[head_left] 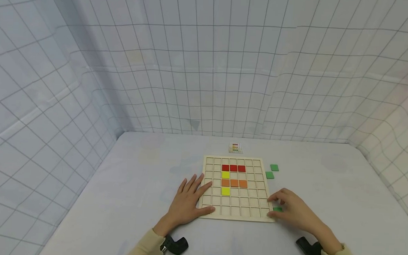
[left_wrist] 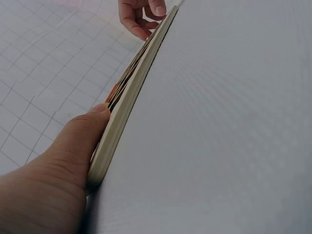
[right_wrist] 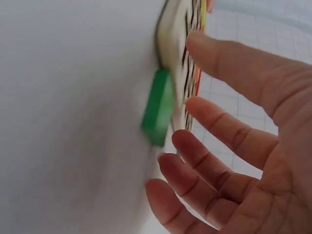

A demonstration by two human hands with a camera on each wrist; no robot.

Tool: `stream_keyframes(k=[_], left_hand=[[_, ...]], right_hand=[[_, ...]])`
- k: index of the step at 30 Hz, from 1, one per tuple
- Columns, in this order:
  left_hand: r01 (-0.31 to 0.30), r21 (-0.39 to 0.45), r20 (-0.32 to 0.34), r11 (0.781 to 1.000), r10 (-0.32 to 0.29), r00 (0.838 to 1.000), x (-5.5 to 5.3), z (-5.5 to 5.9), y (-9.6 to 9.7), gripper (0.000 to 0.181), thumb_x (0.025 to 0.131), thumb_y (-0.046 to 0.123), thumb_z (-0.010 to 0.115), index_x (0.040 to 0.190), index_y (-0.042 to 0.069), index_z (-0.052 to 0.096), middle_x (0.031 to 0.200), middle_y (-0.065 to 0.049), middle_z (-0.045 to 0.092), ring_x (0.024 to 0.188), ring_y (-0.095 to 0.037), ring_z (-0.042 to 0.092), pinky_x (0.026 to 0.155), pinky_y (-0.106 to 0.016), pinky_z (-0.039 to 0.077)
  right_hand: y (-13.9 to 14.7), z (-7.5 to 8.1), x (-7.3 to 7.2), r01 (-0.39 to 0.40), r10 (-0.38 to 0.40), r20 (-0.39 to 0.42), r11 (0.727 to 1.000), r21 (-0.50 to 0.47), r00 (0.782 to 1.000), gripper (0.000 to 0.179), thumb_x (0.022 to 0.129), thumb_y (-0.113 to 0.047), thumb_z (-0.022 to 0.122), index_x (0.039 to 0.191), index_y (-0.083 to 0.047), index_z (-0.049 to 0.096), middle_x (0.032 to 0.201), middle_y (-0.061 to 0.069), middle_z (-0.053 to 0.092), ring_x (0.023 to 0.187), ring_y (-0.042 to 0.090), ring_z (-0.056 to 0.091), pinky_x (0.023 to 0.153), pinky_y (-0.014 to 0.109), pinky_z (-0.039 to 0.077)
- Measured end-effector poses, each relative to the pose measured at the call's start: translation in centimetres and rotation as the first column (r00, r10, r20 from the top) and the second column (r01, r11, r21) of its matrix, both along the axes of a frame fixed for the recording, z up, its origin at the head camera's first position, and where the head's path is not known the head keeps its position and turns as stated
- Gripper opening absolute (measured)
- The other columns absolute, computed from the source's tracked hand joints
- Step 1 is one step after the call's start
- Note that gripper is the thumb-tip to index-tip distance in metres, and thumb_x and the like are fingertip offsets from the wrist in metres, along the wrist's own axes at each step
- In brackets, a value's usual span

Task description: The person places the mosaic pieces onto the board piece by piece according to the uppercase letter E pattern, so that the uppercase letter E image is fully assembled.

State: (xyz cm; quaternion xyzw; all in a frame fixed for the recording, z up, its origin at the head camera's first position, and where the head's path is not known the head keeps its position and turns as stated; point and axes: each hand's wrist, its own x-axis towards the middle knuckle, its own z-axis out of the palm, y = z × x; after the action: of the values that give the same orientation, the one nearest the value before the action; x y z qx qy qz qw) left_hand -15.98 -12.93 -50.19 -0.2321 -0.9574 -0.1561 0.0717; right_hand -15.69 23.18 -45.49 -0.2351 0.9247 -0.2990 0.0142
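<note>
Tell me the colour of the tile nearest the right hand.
The tile is green; it shows best in the right wrist view.

We have our left hand (head_left: 186, 202) at the lower centre of the head view, palm down, fingers fanned, thumb stretched out rightward. Our right hand (head_left: 295, 210), at the lower right, points leftward — fingers gently bent, thumb apart from them with a clear gap. Both forearms slant in from the bottom edge, in pale yellow sleeves (head_left: 146, 246).
</note>
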Motion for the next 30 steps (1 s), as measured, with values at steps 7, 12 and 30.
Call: stream_keyframes(k=[7,12,30], left_hand=[[-0.003,0.000,0.003,1.000,0.003,1.000,0.0,-0.1,0.0,0.082,0.083,0.073,0.046,0.149,0.027,0.034,0.157,-0.004,0.017,0.143,-0.026,0.009,0.112,-0.047,0.002],[0.003,0.003,-0.006,1.000,-0.003,1.000,0.0,0.0,0.0,0.081,0.084,0.072,0.046,0.149,0.026,0.034,0.157,-0.004,0.018,0.143,-0.026,0.011,0.112,-0.048,0.004],[0.003,0.005,-0.008,1.000,-0.003,1.000,0.1,0.0,-0.1,0.081,0.084,0.072,0.046,0.149,0.027,0.034,0.157,-0.003,0.017,0.143,-0.026,0.011,0.112,-0.048,0.004]], right_hand=[[1.5,-0.7,-0.1,-0.028,0.029,0.056,1.000,-0.007,0.998,0.041,0.073,-0.040,0.081,0.102,-0.017,0.063,0.090,-0.005,0.050,0.078,0.010,0.045,0.064,0.024,0.042],[2.4,-0.8,-0.2,-0.082,0.083,0.056,0.996,-0.021,0.995,0.036,0.075,-0.040,0.080,0.098,-0.018,0.064,0.091,-0.005,0.050,0.080,0.009,0.045,0.064,0.023,0.041],[2.8,-0.5,-0.5,-0.145,0.148,0.040,0.987,-0.067,0.988,0.025,0.077,-0.019,0.080,0.093,-0.015,0.062,0.088,-0.004,0.049,0.074,0.009,0.045,0.061,0.023,0.042]])
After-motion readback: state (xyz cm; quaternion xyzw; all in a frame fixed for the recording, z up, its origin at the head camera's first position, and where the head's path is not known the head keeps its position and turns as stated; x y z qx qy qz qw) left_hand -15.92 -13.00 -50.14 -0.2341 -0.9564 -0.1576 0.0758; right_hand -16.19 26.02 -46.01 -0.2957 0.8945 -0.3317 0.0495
